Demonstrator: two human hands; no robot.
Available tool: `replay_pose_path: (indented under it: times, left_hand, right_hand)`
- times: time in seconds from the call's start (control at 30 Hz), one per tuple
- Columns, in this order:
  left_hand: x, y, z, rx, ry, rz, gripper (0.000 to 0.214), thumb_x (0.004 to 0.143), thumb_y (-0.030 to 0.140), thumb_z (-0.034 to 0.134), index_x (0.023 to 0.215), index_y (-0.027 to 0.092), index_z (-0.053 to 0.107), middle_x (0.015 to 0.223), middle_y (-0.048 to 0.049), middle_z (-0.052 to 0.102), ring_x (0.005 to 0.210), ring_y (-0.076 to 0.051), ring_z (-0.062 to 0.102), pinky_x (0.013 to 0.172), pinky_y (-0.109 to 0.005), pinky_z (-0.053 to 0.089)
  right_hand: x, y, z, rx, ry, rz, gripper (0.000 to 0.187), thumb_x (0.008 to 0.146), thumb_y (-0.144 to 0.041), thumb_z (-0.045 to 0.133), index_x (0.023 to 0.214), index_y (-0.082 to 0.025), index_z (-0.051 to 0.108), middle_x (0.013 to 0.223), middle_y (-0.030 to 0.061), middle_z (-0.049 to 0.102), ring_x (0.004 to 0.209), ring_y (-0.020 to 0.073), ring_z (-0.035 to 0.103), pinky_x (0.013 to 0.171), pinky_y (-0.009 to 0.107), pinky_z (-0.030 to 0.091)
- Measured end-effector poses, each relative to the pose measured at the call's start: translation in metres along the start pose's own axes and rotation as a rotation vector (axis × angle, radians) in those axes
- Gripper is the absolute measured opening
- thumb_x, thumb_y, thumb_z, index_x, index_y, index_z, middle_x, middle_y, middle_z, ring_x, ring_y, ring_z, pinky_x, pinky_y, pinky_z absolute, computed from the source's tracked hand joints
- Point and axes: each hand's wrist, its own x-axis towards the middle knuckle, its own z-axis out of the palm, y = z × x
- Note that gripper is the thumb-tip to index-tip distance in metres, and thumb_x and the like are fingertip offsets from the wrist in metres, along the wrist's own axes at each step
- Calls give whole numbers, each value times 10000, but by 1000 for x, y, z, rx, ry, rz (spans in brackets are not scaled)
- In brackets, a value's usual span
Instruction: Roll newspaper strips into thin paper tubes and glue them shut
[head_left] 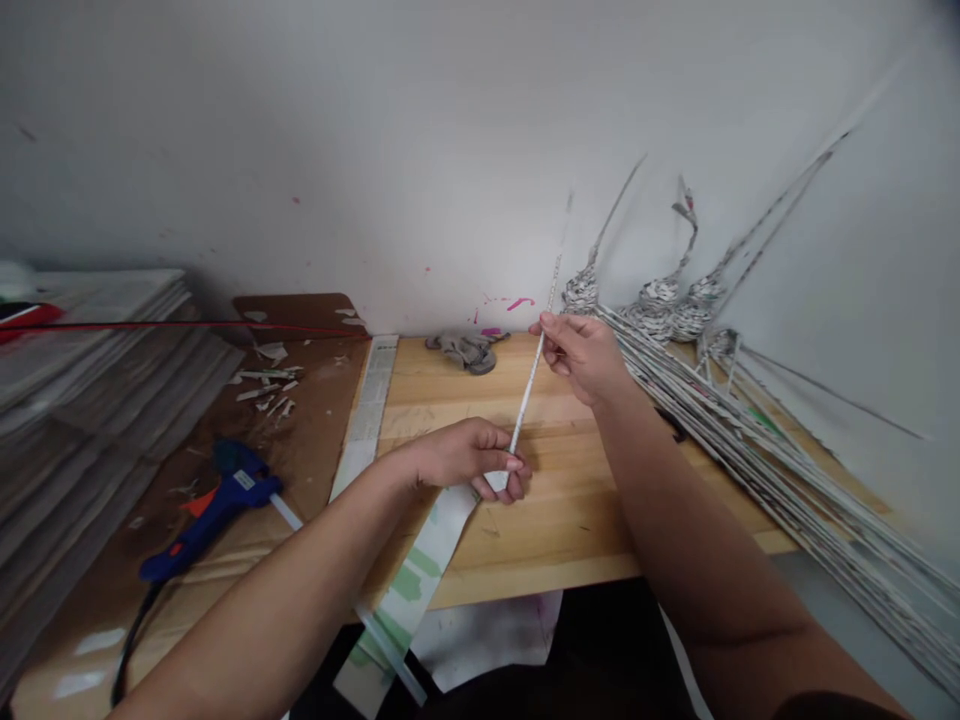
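Observation:
A thin rolled paper tube [527,393] slants upward between my hands, above the wooden tabletop. My left hand [480,458] is closed around its lower end, where a flat paper strip [429,560] with green print trails down toward my lap. Higher up, my right hand [577,350] pinches the tube between thumb and fingers. The tube's thin tip blurs against the wall above that hand. A crumpled grey cloth [469,351] lies on the table behind my hands.
At left a blue glue gun [210,510] lies on brown board, near paper scraps [270,385] and stacked newspapers [90,380]. Another paper strip [367,410] lies on the table. A bundle of paper tubes [750,460] extends past the right edge, with woven paper pieces [660,300] behind.

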Motion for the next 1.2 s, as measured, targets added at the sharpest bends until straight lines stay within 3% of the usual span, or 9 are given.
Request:
replay_pose_path:
  times: [0.23,0.43,0.73,0.93,1.1,1.2]
  left_hand:
    - [0,-2,0,-12,-60,4,393,851,518,634,988,154,692,929,-102,704,840,-180,665,738,-320,542]
    - [1,-3,2,-20,-83,8,387,847,511,644,997,158,693,932,-98,702,852,-178,664,764,-332,545]
    - [0,-2,3,-25,-76,-5,388,835,506,657,987,149,668,940,-100,688,846,-182,654,774,-360,547]
    - [-1,0,3,-11,-57,-15,337,876,450,621,1017,147,664,936,-97,687,848,-171,649,766,-337,538]
    - [0,-1,3,-33,-49,-13,329,862,450,642,1004,155,674,930,-91,696,846,-170,656,752,-326,541]
    - [0,-2,2,-32,-56,-19,342,855,459,651,1006,153,682,924,-94,702,833,-172,666,748,-327,542]
  right_hand:
    - [-4,-2,-6,215,-243,165,334,720,-439,800,902,-167,734,628,-12,533,526,72,457,402,181,268]
    - [-2,-1,-2,250,-190,151,373,627,-440,858,777,-148,682,574,-18,536,479,55,418,377,159,214]
    - [0,0,-1,213,-102,70,387,634,-434,860,658,-152,596,528,-35,512,439,40,397,356,152,189]
    - [-3,-1,-2,133,-213,135,393,658,-478,834,785,-131,701,612,5,577,506,63,461,371,161,238]
    - [-1,1,-2,120,-125,103,411,624,-491,852,660,-135,650,544,-9,540,460,50,414,358,160,187]
    - [-2,0,-3,129,-196,128,416,658,-519,823,761,-138,691,557,-12,542,468,56,424,367,161,213]
